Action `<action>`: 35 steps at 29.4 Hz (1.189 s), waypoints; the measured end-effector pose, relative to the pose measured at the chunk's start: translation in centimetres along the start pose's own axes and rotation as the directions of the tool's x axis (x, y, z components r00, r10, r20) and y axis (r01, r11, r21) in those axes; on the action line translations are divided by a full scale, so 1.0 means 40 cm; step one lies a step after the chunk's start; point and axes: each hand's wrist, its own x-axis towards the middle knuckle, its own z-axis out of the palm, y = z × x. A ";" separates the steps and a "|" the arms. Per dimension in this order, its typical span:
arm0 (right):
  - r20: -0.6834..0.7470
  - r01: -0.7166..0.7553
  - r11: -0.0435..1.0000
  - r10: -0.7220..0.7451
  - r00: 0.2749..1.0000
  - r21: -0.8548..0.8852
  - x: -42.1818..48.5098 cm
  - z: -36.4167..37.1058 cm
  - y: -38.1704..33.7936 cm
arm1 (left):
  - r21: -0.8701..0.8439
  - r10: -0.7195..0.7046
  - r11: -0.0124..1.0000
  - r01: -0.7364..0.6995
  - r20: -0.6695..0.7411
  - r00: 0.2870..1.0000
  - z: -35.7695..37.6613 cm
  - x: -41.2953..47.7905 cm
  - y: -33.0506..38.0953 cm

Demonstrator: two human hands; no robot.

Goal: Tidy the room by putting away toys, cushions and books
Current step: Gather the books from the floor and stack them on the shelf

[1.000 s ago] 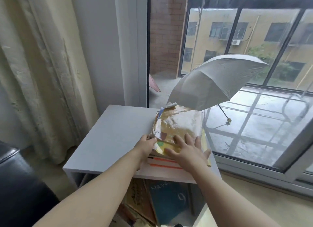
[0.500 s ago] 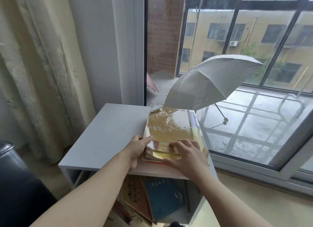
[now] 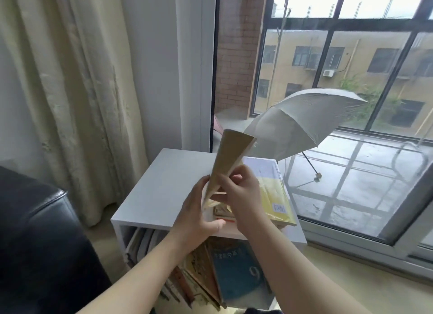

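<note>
- Gripping with the left hand [image 3: 196, 216] the lower left edge of a tan book [image 3: 230, 159]: fingers curled up along its side, thumb stretched out underneath.
- Pinching the same book from the right with the right hand [image 3: 242, 196]: fingers bent tight, tips pressed onto the paper.
- Held on end over the shelf top, leaning right; narrow at the bottom, fanning wider toward the top; matte, papery surface. Contact with the books beneath not discernible.
- Just below the hands, lying flat on the right part of the top: a stack of books [image 3: 274, 196], capped by a glossy yellow cover with a pale lilac band at the far end and a barcode sticker [image 3: 280, 207] near the front corner.
- Bearing the stack: a white cube shelf [image 3: 161, 189], smooth, boxy and open at the front.
- Leaning in its compartment: more books, among them a blue book [image 3: 236, 274] marked with a large 9.
- To the left: a black leather sofa [image 3: 35, 243], shiny and creased, and a cream curtain [image 3: 70, 91] in heavy vertical folds.
- Beyond the glass: an open grey umbrella [image 3: 304, 119], domed, thin-shafted, resting on wet tiles.
</note>
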 end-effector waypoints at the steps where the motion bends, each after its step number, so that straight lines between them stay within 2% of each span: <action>1: 0.046 0.022 0.997 -0.025 0.999 0.074 -0.012 0.023 -0.020 | 0.004 0.033 0.999 -0.033 -0.113 0.993 -0.008 0.002 -0.006; 2: 0.086 0.022 0.989 -0.035 0.996 0.145 -0.020 0.038 -0.036 | 0.006 -0.026 1.000 0.028 -0.235 0.972 -0.020 0.006 -0.006; 3: 0.114 0.011 0.981 -0.033 0.993 0.192 -0.026 0.047 -0.047 | -0.015 -0.161 0.986 0.166 -0.336 0.928 -0.041 0.010 -0.012; 4: 0.121 -0.001 0.976 -0.026 0.992 0.217 -0.025 0.048 -0.052 | -0.107 -0.292 0.956 0.273 -0.411 0.863 -0.061 0.017 -0.022; 5: 0.109 -0.010 0.973 -0.016 0.994 0.230 -0.024 0.044 -0.054 | -0.223 -0.364 0.930 0.293 -0.443 0.819 -0.081 0.025 -0.032; 6: 0.089 -0.019 0.976 0.000 0.996 0.218 -0.019 0.038 -0.050 | -0.325 -0.395 0.907 0.266 -0.444 0.804 -0.103 0.033 -0.040; 7: 0.067 -0.039 0.985 0.028 0.997 0.166 -0.009 0.029 -0.033 | -0.413 -0.424 0.876 0.249 -0.414 0.806 -0.118 0.043 -0.043; 9: 0.064 -0.092 0.993 0.097 0.993 -0.080 0.002 0.019 0.007 | -0.545 -0.501 0.784 0.299 -0.270 0.822 -0.120 0.054 -0.038; 11: 0.160 -0.118 0.937 0.179 0.971 -0.330 -0.001 0.025 0.050 | -0.651 -0.642 0.627 0.428 -0.120 0.757 -0.088 0.042 -0.057; 13: 0.293 -0.039 0.867 0.210 0.933 -0.497 -0.005 0.038 0.077 | -0.780 -0.716 0.425 0.459 0.021 0.698 -0.076 0.025 -0.069; 15: 0.378 0.103 0.748 0.207 0.902 -0.656 -0.005 0.052 0.092 | -0.885 -0.698 0.235 0.403 0.135 0.703 -0.089 0.024 -0.071; 16: 0.399 0.185 0.647 0.201 0.895 -0.740 0.001 0.056 0.099 | -0.913 -0.690 0.166 0.373 0.163 0.705 -0.099 0.030 -0.070; 18: 0.417 0.293 0.453 0.202 0.886 -0.842 0.009 0.058 0.111 | -0.912 -0.710 0.111 0.395 0.205 0.674 -0.108 0.039 -0.076; 19: 0.420 0.311 0.408 0.211 0.883 -0.858 0.010 0.056 0.119 | -0.889 -0.721 0.123 0.442 0.226 0.655 -0.109 0.040 -0.078; 20: 0.421 0.308 0.411 0.219 0.880 -0.858 0.007 0.053 0.127 | -0.860 -0.727 0.137 0.491 0.249 0.640 -0.108 0.038 -0.081; 21: 0.416 0.285 0.459 0.214 0.884 -0.842 0.006 0.053 0.133 | -0.825 -0.752 0.183 0.534 0.233 0.617 -0.112 0.039 -0.088; 22: 0.393 0.239 0.540 0.190 0.900 -0.807 0.004 0.052 0.135 | -0.775 -0.797 0.254 0.579 0.172 0.579 -0.115 0.041 -0.095; 24: 0.299 0.139 0.681 0.122 0.946 -0.719 0.004 0.045 0.129 | -0.605 -0.862 0.442 0.663 -0.082 0.500 -0.129 0.043 -0.120; 25: 0.243 0.122 0.702 0.075 0.967 -0.702 0.005 0.039 0.127 | -0.482 -0.838 0.537 0.692 -0.209 0.505 -0.142 0.043 -0.127; 26: 0.193 0.124 0.689 0.024 0.981 -0.714 0.006 0.031 0.126 | -0.340 -0.778 0.628 0.700 -0.294 0.555 -0.162 0.040 -0.117; 28: 0.133 0.143 0.621 -0.063 0.989 -0.771 0.011 0.016 0.115 | 0.009 -0.622 0.749 0.662 -0.333 0.708 -0.210 0.036 -0.085; 30: 0.111 0.148 0.532 -0.100 0.989 -0.834 0.015 0.015 0.091 | 0.323 -0.483 0.734 0.597 -0.370 0.794 -0.255 0.032 -0.044; 32: 0.137 0.172 0.429 -0.112 0.984 -0.887 0.020 0.031 0.061 | 0.452 -0.349 0.715 0.534 -0.432 0.832 -0.296 0.037 -0.003; 35: 0.172 0.218 0.315 -0.168 0.971 -0.924 0.034 0.054 0.036 | 0.510 -0.137 0.783 0.357 -0.419 0.898 -0.333 0.058 0.050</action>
